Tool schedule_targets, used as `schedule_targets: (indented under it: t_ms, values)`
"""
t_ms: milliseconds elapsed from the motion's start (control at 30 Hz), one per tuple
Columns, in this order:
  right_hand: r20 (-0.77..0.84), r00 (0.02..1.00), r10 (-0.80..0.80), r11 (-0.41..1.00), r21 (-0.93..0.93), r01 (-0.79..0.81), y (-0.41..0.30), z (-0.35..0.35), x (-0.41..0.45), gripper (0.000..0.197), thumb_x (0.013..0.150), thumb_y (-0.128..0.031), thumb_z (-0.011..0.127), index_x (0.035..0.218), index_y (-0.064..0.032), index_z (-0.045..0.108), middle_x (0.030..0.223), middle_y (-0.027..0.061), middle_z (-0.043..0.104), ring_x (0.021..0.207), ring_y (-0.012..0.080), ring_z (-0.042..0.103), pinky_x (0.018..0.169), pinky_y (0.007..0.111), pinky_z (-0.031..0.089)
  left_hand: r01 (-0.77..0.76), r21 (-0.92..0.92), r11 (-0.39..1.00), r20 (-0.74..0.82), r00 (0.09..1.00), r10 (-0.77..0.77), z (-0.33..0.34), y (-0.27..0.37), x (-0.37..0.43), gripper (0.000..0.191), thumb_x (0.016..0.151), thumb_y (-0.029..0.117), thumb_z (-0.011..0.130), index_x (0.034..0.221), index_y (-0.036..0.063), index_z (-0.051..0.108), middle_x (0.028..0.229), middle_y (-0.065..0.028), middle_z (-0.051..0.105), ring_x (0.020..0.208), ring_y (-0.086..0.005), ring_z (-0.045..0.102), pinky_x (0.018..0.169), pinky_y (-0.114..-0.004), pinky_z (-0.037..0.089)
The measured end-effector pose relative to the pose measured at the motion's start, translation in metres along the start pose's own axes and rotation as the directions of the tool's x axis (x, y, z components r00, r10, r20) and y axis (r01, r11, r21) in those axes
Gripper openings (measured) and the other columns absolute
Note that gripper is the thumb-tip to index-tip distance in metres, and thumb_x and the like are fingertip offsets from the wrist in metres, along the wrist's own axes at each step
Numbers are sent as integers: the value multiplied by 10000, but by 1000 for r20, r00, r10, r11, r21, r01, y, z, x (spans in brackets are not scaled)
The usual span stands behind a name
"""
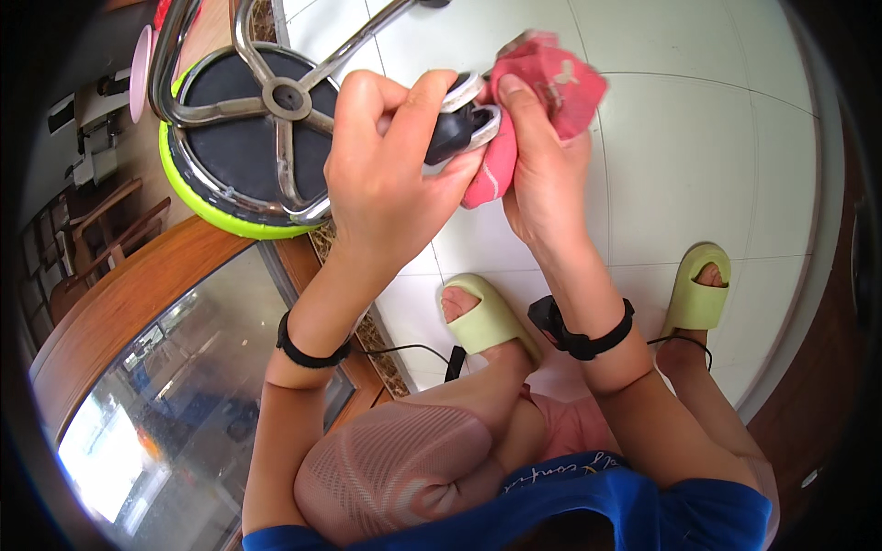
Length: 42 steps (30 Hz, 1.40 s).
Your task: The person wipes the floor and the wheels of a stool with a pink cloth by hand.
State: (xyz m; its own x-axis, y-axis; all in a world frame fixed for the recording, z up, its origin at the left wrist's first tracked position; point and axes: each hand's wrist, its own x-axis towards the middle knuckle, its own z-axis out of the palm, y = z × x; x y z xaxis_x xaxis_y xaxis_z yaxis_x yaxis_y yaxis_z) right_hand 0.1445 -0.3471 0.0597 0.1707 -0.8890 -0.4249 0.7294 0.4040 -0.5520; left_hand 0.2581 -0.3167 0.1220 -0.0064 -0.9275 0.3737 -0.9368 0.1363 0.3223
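My left hand [386, 158] grips a black caster wheel with white rims [463, 117] at upper centre. My right hand [548, 165] holds a crumpled red cloth [561, 89] against the caster's right side, with a fold of it hanging below. Behind my left hand, a round stool [241, 148] is turned over, showing its black underside, a yellow-green rim and curved chrome legs [284, 162] that meet at a central hub. My left hand hides where the caster meets the stool.
A wooden table with a glass top [200, 358] stands at my left. White floor tiles [682, 158] lie ahead, where my feet wear light green slides [486, 317]. A pink round dish-like object [140, 76] and a wooden chair [103, 227] are at the far left. A black strap [586, 344] circles my right wrist.
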Motion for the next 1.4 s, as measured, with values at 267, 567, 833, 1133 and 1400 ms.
schedule_targets:
  t_ms: [267, 567, 833, 1133, 1400]
  values:
    - [2, 966, 258, 965, 53, -258, 6, -32, 8, 269, 1006, -183, 668, 1185, 10, 614, 1037, 121, 717, 900, 184, 704, 815, 324, 592, 17, -127, 992, 185, 983, 7, -12, 1, 6, 619, 645, 35, 882, 1242, 57, 718, 1052, -112, 624, 878, -241, 637, 763, -307, 521]
    - [134, 990, 47, 973, -229, -15, -11, -8, -19, 293, 1048, -185, 600, 1282, -13, 563, 1156, 75, 651, 1012, 168, 655, 861, 359, 591, -65, -133, 989, 89, 993, 77, -10, -9, 0, 575, 666, 4, 877, 1225, 40, 747, 1055, -136, 732, 872, -241, 717, 774, -307, 566]
    - [166, 881, 443, 794, 383, -472, 12, -21, 8, 207, 1023, -137, 641, 1196, -25, 619, 1099, 76, 692, 994, 161, 684, 850, 331, 581, -126, -112, 986, 47, 990, 132, -10, -8, -3, 585, 669, -33, 815, 1241, 7, 698, 1068, -139, 710, 903, -280, 715, 768, -335, 586]
    - [202, 957, 208, 974, 46, -222, -24, -14, -10, 275, 1030, -219, 652, 1246, -51, 629, 1159, 90, 688, 1020, 147, 662, 886, 351, 576, 22, -155, 988, 189, 982, 8, -12, -3, -1, 568, 746, -8, 828, 1290, 32, 671, 1106, -157, 710, 900, -237, 717, 756, -293, 573]
    - [215, 913, 347, 869, 293, -400, -1, -18, 12, 215, 1021, -145, 669, 1187, -17, 623, 1110, 71, 676, 976, 146, 675, 834, 318, 584, -59, -178, 982, 159, 983, 88, -14, -4, 1, 536, 778, 23, 835, 1287, 5, 668, 1139, -172, 708, 977, -276, 716, 837, -314, 574]
